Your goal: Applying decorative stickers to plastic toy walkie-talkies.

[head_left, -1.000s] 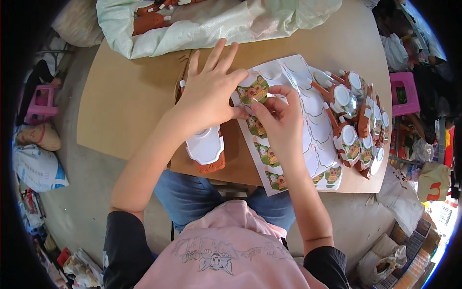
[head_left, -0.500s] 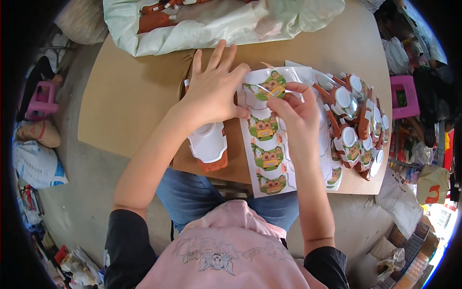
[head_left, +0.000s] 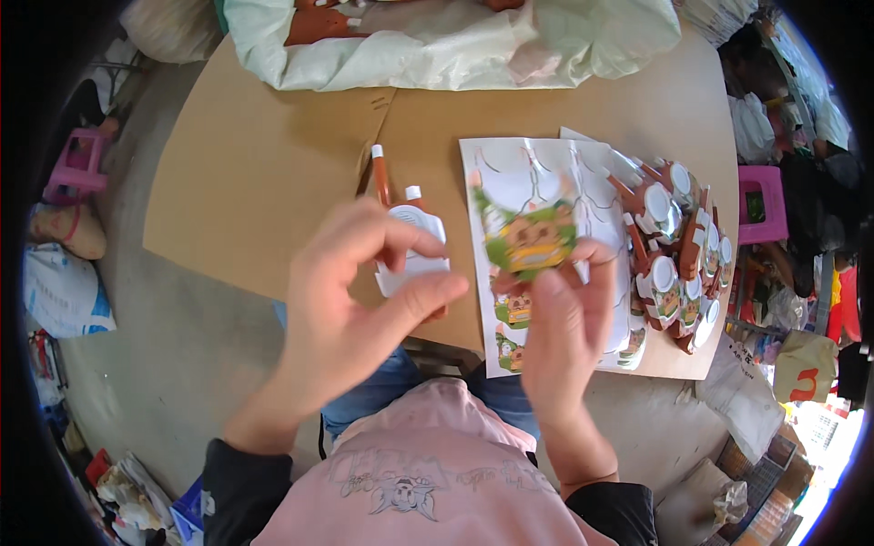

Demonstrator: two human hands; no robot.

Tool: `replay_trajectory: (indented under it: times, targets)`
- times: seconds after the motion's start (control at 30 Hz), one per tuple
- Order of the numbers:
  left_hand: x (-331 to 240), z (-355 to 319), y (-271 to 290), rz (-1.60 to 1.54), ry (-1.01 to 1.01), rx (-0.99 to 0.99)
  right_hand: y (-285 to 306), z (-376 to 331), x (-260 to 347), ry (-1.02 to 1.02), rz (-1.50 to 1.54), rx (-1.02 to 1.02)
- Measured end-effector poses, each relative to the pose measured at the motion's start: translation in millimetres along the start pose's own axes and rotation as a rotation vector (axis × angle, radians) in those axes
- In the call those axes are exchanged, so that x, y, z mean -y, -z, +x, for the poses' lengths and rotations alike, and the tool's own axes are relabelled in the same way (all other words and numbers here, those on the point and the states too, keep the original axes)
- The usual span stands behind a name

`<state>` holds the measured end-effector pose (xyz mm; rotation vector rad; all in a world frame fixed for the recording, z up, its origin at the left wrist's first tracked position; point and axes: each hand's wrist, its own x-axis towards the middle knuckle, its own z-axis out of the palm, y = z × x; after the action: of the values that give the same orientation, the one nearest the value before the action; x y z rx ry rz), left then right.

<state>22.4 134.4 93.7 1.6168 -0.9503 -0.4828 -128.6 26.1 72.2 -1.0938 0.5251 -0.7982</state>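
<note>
My right hand (head_left: 566,332) pinches a peeled sticker (head_left: 528,238) along its lower edge, held above the sticker sheet (head_left: 496,159). The sticker is green with a brown cartoon animal and a yellow vehicle. Several similar stickers remain lower on the sheet, while its upper left part shows bare backing. To the left, my left hand (head_left: 337,291) hovers with thumb and forefinger apart and nothing between them. Beneath its fingers a white and brown plastic toy piece (head_left: 422,218) lies on the table, partly covered. A brown stick with a white tip (head_left: 381,177) points away from me beside it.
A pile of brown and white toy pieces (head_left: 663,268) with stickers covers the table's right side. Along the far edge lies a pale green sack (head_left: 437,64) holding brown parts. Pink stools (head_left: 763,205) and bags (head_left: 62,291) stand around the table.
My right hand has lifted the sticker off the sheet and brought it nearer me. My left hand has left the sheet's edge and moved back toward me, over the toy piece.
</note>
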Motion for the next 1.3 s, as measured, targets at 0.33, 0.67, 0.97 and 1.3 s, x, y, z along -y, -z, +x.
replay_trajectory:
  times: [0.33,0.67,0.97,1.3]
  targets:
    - [18,-50,2,-0.514,0.397,-0.137,-18,-34,-20,-0.193,-0.021,0.106]
    - [24,-65,-2,-0.365,0.409,-0.234,-6,-15,-12,-0.227,-0.522,0.101]
    - [44,-58,-9,-0.147,0.318,-0.224,3,-1,-30,-0.089,-0.651,0.128]
    - [49,-52,-10,-0.123,0.359,-0.267,2,7,-39,-0.045,-0.614,0.142]
